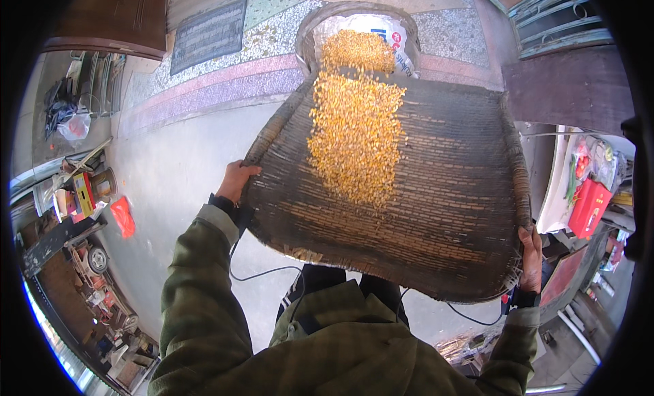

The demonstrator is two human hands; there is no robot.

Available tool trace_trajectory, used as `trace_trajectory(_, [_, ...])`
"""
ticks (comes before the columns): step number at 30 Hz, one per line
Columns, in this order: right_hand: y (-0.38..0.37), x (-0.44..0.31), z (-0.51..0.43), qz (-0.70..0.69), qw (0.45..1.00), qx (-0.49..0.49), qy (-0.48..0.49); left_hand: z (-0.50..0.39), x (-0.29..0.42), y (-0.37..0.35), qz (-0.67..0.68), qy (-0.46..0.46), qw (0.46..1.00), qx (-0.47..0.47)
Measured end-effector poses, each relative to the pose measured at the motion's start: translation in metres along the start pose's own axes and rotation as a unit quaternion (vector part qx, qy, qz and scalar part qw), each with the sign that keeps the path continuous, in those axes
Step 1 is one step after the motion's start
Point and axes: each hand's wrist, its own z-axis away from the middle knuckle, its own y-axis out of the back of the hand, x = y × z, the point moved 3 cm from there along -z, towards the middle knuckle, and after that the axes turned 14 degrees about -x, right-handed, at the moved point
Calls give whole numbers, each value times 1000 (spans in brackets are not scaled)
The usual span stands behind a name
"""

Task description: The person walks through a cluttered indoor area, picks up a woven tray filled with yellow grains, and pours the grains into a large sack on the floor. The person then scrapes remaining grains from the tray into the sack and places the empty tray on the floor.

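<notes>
A large woven winnowing basket (449, 181) spans the space before me, its open front edge at the far side. My left hand (239, 180) grips its left rim, thumb on top. Lower on the right rim, my right hand (530, 258) holds on. Loose yellow corn kernels (357, 135) lie in a band on the left-centre of the weave. Past the front edge, more corn kernels (355, 48) lie heaped on a white printed sack (406, 43), which lines a round basket (306, 36). The winnowing basket's front edge overlaps the round basket's near side in view.
Pale concrete floor (179, 145) meets a patterned mosaic strip (276, 33) bearing a dark mat (209, 36). At left are a red plastic bag (123, 217), a yellow box (84, 194) and a wheeled vehicle (97, 260). A red box (590, 207) stands at right.
</notes>
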Motion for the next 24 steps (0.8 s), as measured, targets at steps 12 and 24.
trace_trajectory(12, [-8, -57, 51, -28, 998, 53, 25, 56, 16, -6, 0, 77, 996, 50])
trace_trajectory(24, [6, -5, -12, -20, 997, -54, 44, 1, -1, -7, 47, -24, 999, -3])
